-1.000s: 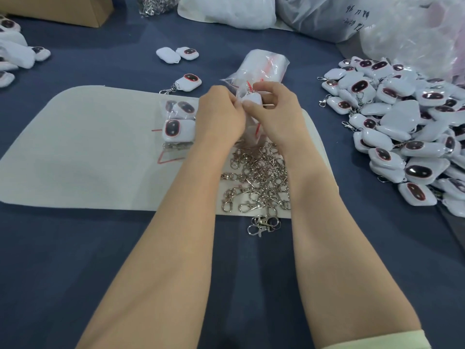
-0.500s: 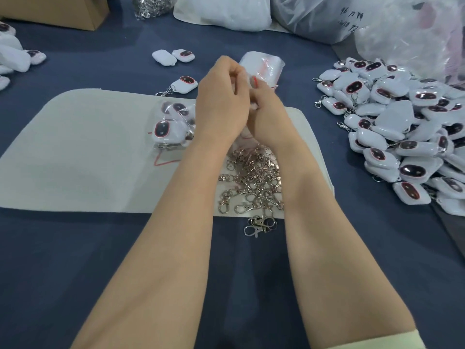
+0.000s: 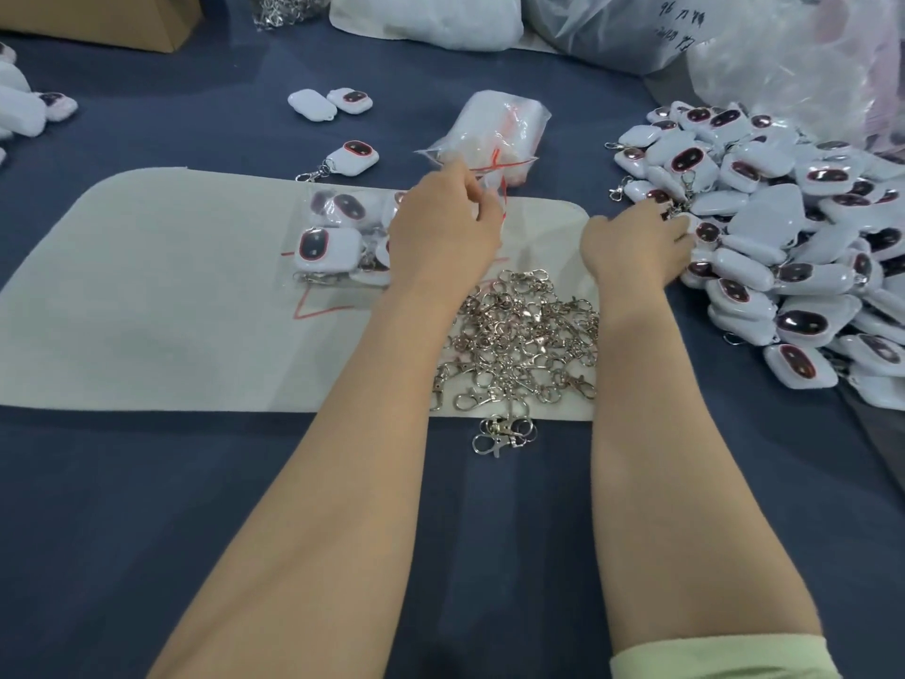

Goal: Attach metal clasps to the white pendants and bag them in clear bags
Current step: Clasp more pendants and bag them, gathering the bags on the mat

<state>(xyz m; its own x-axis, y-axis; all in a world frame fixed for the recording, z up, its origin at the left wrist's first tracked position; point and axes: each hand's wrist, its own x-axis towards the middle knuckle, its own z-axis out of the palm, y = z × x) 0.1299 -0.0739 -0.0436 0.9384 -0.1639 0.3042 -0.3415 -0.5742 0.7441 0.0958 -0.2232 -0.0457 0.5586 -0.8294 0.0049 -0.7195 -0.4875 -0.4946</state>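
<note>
At the far left edge of the blue tabletop (image 3: 147,507) a few white pendants (image 3: 19,110) are cut off by the frame, with a cardboard box (image 3: 98,12) behind them. A pale mat (image 3: 147,296) with rounded far corners covers the middle, and a wide stretch of it shows bare cloth left of the bagged pendants (image 3: 338,237), which lie near its far edge. Beyond that edge sit two loose pendants (image 3: 328,102) and one pendant with a clasp (image 3: 352,156). The left hand (image 3: 443,232) hovers over the mat just right of the bagged pendants, its fingers curled and pinching a small clear bag (image 3: 489,193); what the bag holds is too blurred to tell. A stack of clear bags (image 3: 494,134) lies just past it, off the mat. Between the forearms a heap of metal clasps (image 3: 524,340) fills the mat's near right corner, with a few spilling over the near edge onto the tabletop. The right hand (image 3: 631,247) reaches past the mat's right edge, its fingers on the near side of the big pile of pendants (image 3: 783,227); whether it grips one cannot be told. Bare tabletop spans the near side under both forearms.
</note>
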